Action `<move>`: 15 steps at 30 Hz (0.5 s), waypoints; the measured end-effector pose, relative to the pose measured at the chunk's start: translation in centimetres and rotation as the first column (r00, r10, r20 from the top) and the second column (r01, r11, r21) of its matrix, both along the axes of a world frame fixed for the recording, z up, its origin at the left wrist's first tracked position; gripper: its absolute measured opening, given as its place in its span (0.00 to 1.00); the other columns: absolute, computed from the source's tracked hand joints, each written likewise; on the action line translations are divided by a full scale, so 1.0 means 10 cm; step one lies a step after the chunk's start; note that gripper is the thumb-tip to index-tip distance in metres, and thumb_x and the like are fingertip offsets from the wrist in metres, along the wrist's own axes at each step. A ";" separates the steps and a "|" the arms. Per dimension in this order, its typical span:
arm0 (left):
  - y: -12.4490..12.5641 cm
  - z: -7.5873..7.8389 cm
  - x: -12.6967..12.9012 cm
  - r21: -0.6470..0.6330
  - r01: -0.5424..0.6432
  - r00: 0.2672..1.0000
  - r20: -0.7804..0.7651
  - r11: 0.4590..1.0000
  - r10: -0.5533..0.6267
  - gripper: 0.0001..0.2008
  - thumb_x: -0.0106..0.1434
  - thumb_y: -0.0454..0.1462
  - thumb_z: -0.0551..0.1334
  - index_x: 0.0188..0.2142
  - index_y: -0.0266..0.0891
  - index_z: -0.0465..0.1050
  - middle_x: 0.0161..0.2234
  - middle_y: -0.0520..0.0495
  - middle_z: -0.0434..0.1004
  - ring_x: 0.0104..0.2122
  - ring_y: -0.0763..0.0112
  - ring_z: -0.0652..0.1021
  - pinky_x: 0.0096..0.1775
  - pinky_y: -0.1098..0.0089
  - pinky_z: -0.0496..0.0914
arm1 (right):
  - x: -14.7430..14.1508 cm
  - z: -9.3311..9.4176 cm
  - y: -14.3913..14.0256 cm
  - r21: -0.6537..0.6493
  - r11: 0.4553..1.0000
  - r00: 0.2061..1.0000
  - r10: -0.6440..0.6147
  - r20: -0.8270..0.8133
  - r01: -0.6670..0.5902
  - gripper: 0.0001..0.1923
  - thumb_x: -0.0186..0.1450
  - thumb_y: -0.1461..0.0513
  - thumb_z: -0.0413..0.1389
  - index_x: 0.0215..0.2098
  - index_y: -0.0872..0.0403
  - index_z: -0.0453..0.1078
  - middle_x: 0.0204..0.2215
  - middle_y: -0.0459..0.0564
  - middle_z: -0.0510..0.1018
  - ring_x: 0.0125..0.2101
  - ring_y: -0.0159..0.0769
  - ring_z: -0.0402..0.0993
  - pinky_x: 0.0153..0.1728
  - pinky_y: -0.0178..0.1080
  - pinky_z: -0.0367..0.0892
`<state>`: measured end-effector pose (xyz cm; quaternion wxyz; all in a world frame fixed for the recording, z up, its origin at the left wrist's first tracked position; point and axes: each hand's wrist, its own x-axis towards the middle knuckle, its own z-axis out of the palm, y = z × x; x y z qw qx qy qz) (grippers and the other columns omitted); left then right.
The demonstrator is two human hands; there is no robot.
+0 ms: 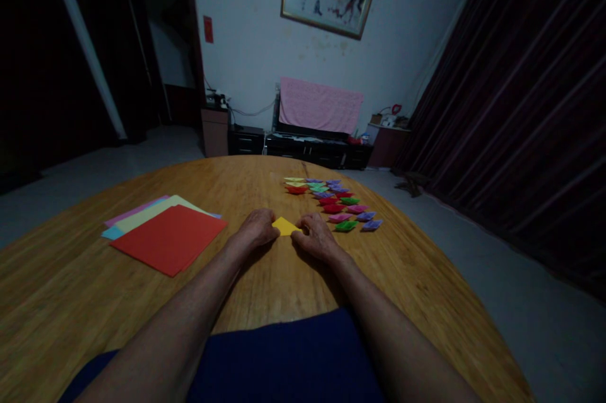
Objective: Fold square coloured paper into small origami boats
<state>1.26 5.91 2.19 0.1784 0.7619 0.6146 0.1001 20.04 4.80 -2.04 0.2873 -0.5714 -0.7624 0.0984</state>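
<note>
Pinching a small yellow paper [285, 225] from both sides, left hand [256, 228] and right hand [316, 236] resting on the tabletop [265, 276], fingers curled nearly closed on its edges. Lying flat between the hands. Fingertips tucked under, hard to make out. Sitting nearby: stacked coloured sheets [166, 235], folded paper pieces [337, 201].

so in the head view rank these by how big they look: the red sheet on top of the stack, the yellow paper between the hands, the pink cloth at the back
1. red sheet, largest
2. pink cloth, though it is far from the camera, so it may really be bigger
3. yellow paper, clearly smallest, pinched between the left hand and right hand
</note>
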 end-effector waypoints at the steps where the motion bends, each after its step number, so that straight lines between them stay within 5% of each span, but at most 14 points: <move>1: -0.01 0.02 -0.01 -0.007 -0.008 1.000 -0.013 1.000 0.008 0.16 0.55 0.37 0.61 0.43 0.38 0.79 0.40 0.38 0.82 0.41 0.59 0.80 0.37 0.69 0.68 | -0.01 0.01 -0.01 -0.010 1.000 1.000 -0.004 0.002 0.004 0.05 0.58 0.63 0.58 0.34 0.54 0.71 0.38 0.50 0.72 0.41 0.39 0.66 0.45 0.39 0.62; 8: -0.03 0.05 -0.05 -0.017 -0.087 0.996 -0.019 0.996 0.086 0.13 0.53 0.39 0.63 0.38 0.38 0.78 0.38 0.39 0.82 0.38 0.59 0.80 0.34 0.69 0.68 | -0.07 0.00 -0.03 -0.029 0.999 0.998 -0.028 -0.058 0.026 0.08 0.56 0.65 0.57 0.35 0.53 0.68 0.42 0.51 0.73 0.45 0.39 0.66 0.46 0.40 0.61; 15: 0.12 -0.07 -0.14 -0.036 -0.094 0.988 0.117 0.995 0.097 0.12 0.51 0.39 0.62 0.35 0.39 0.79 0.29 0.46 0.79 0.31 0.65 0.78 0.28 0.71 0.64 | -0.07 0.01 -0.06 0.008 1.000 0.995 0.026 -0.101 -0.025 0.08 0.55 0.67 0.57 0.34 0.53 0.68 0.36 0.48 0.74 0.40 0.37 0.68 0.43 0.38 0.61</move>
